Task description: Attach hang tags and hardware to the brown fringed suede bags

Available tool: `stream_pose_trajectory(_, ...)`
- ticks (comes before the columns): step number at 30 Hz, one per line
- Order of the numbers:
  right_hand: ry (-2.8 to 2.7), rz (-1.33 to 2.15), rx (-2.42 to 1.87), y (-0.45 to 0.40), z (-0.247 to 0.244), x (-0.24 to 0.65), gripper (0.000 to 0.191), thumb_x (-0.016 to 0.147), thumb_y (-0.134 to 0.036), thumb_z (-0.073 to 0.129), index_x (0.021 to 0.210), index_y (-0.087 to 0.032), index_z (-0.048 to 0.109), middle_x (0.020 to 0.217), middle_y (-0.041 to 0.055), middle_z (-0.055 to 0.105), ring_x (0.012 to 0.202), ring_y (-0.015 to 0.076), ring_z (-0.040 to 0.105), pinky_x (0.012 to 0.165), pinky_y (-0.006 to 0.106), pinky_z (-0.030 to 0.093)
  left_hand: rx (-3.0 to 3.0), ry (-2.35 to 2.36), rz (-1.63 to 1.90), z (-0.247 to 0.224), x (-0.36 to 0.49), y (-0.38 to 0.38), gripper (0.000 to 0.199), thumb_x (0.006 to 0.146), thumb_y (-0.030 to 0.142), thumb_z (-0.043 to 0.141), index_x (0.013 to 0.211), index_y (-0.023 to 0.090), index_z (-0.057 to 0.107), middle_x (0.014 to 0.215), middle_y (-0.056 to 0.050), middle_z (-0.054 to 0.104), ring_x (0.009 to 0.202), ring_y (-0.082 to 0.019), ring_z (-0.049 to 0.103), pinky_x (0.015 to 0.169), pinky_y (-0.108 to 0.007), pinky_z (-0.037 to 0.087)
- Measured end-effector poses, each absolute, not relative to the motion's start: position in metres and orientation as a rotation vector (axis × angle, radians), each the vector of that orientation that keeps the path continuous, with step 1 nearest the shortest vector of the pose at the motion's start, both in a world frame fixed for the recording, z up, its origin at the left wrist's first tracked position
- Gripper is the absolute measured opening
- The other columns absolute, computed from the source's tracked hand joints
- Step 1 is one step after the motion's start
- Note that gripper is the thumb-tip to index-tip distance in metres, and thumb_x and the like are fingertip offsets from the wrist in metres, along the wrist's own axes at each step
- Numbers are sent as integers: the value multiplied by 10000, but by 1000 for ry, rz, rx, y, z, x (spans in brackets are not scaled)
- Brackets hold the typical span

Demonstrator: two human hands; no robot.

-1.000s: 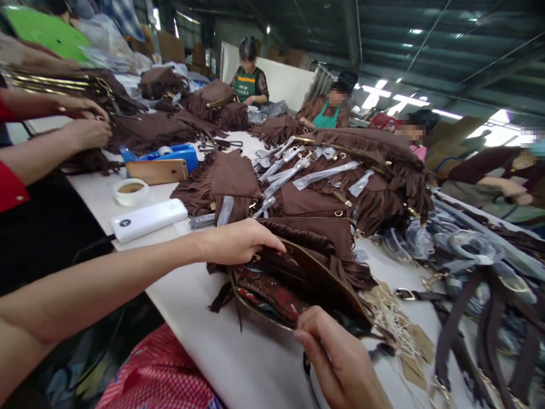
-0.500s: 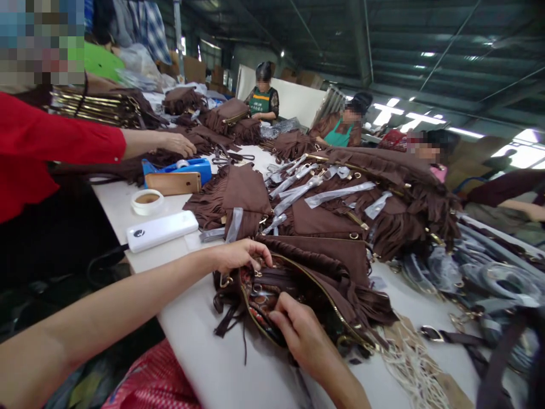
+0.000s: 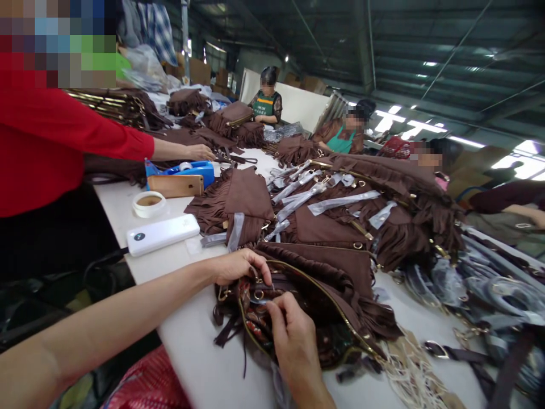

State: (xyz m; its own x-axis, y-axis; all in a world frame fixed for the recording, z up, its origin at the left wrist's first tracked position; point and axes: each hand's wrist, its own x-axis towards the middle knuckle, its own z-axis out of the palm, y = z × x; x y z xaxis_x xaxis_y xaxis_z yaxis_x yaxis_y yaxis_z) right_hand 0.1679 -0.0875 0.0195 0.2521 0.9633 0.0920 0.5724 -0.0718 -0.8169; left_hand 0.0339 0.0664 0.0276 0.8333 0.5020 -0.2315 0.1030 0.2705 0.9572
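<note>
A brown fringed handbag [image 3: 340, 284] lies at the table's near edge, its gold zipper spread apart and its patterned lining showing. My left hand [image 3: 242, 267] reaches over the bag's left end, fingers bent down inside the opening. Just in front, my right hand [image 3: 293, 335] pinches with thumb and forefinger above the lining. The fingertips of both hands are close together, near a gold ring [image 3: 258, 295] inside the bag. Whatever they pinch is too small to make out.
Behind the bag is a pile of brown fringed bags [image 3: 332, 221] with plastic-wrapped straps. To the left lie a white power bank [image 3: 164, 234], a tape roll [image 3: 149, 203], a phone [image 3: 176, 186] and a blue tape dispenser [image 3: 206, 172]. A person in red sleeves [image 3: 106, 136] reaches across the table.
My right hand has lifted from the bag's near rim toward my left fingertips. The left fingers dip slightly deeper into the opening. The red-sleeved arm has moved right.
</note>
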Motion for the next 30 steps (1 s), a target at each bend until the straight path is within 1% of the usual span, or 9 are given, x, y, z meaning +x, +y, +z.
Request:
stream_pose_trajectory(4,-1430,446,-1789,-81,19,153,307,941,-417,414,696,-242,471,623,-2,544,574,178,494,571,295,339,1364,548,325,28,34,63,262,510,122,513,661,135,726,773,-38,639,658,-148,550,577,-238,457)
stream_pose_trajectory(11,-1235,712,-1632,-83,27,144,329,932,-467,469,697,-238,497,548,-44,531,505,145,504,534,255,402,1591,447,395,37,25,61,319,532,105,491,717,157,745,819,-14,595,812,-175,548,802,-288,461)
stream_pose_trajectory(14,-1185,720,-1604,-82,23,144,338,908,-480,511,674,-235,496,540,-52,524,498,140,499,525,247,406,1758,303,381,49,8,57,437,536,76,498,869,196,755,1020,-12,618,1038,-223,559,1007,-337,400)
stream_pose_trajectory(16,-1174,728,-1602,-80,19,145,342,895,-482,526,661,-234,498,542,-50,531,502,142,505,526,247,410,1939,218,407,53,-2,51,486,574,59,537,1000,211,715,1221,-29,568,1183,-256,513,1074,-363,360)
stream_pose_trajectory(18,-1164,739,-1604,-78,16,146,340,885,-484,529,657,-231,511,548,-45,543,505,146,512,526,248,413,2106,203,472,52,-9,42,447,634,55,588,1051,201,655,1321,-68,506,1204,-265,503,1048,-366,396)
stream_pose_trajectory(20,-1150,742,-1611,-77,14,147,344,875,-488,535,651,-228,525,546,-39,550,505,149,516,525,251,412,2209,241,535,46,-9,34,362,675,35,606,1004,186,619,1298,-92,514,1152,-252,528,993,-347,440)
stream_pose_trajectory(23,-1135,755,-1614,-78,13,149,353,866,-493,557,640,-222,548,548,-30,568,519,154,525,544,254,418,2295,334,632,35,-2,26,268,713,-22,555,886,178,602,1093,-72,585,1007,-212,569,898,-306,470)
stream_pose_trajectory(26,-1127,790,-1608,-80,12,154,356,867,-505,558,654,-219,559,565,-20,597,524,155,528,546,256,427,2301,424,703,28,3,26,250,728,-45,546,828,175,609,950,-44,581,904,-185,576,827,-275,473)
stream_pose_trajectory(30,-1089,794,-1623,-83,10,164,386,860,-551,559,671,-215,565,571,-15,603,518,156,527,543,260,430,2313,372,653,23,1,30,280,719,-47,612,884,178,634,1092,-64,566,1010,-207,571,911,-298,468)
